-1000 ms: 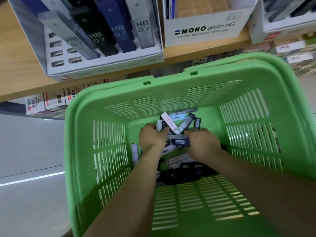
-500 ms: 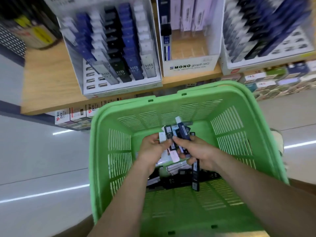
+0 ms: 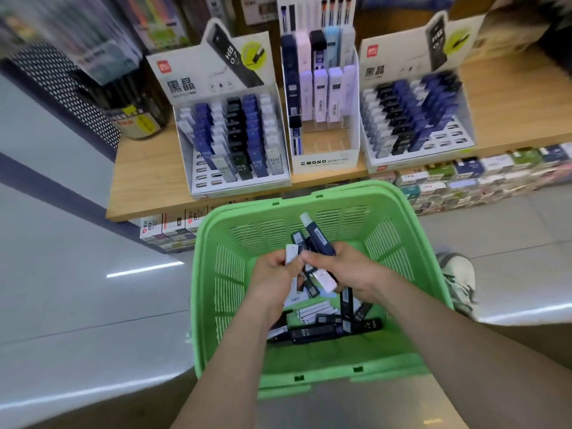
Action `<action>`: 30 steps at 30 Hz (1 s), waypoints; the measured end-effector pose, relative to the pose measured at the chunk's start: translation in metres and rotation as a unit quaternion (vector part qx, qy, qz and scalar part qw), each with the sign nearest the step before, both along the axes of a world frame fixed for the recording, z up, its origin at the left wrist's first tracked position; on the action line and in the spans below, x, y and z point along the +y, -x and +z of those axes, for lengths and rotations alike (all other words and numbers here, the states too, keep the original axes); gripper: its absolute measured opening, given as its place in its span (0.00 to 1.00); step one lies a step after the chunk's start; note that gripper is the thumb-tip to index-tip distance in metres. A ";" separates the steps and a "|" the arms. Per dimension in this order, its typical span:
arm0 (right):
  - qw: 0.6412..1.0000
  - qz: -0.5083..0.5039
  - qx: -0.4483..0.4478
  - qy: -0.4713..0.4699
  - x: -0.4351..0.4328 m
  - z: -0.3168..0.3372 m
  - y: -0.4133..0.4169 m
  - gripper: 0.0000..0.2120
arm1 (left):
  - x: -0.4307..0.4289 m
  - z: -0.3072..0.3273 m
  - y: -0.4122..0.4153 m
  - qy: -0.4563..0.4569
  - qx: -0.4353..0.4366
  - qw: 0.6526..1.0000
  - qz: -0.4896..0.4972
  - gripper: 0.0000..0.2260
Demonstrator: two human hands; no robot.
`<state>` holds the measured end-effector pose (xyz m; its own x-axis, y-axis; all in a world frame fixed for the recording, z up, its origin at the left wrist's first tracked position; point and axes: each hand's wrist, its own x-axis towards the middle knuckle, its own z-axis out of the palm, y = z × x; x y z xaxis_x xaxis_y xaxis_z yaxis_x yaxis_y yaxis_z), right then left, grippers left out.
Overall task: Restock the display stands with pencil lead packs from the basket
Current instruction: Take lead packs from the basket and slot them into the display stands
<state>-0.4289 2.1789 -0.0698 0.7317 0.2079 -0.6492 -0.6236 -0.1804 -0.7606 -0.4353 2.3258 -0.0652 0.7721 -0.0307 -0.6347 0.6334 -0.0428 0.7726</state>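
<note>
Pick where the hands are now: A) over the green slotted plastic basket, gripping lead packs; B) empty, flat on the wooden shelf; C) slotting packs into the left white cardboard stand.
A: left hand and right hand each hold slim pencil lead packs over the green slotted plastic basket.

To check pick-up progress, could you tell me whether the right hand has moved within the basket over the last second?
Yes. Against the green basket, the right hand has lifted up off the loose packs on its floor, gripping a navy pack.

Blurred shelf goods (image 3: 93, 51), upper left
</note>
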 end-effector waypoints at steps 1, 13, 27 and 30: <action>1.000 -0.010 0.001 -0.010 0.000 0.005 0.001 0.08 | -0.001 0.006 0.000 0.001 -0.007 1.000 -0.002 0.04; 0.963 -0.246 -0.011 -0.112 -0.016 0.050 -0.006 0.08 | 0.000 0.033 0.010 0.009 0.022 0.996 -0.087 0.10; 0.988 -0.112 -0.102 -0.025 -0.032 0.124 -0.027 0.06 | 0.037 0.123 -0.022 -0.194 -0.104 0.937 -0.272 0.07; 0.995 -0.057 -0.049 -0.058 -0.035 0.150 -0.036 0.08 | 0.040 0.163 -0.032 -0.356 -0.261 0.821 -0.363 0.05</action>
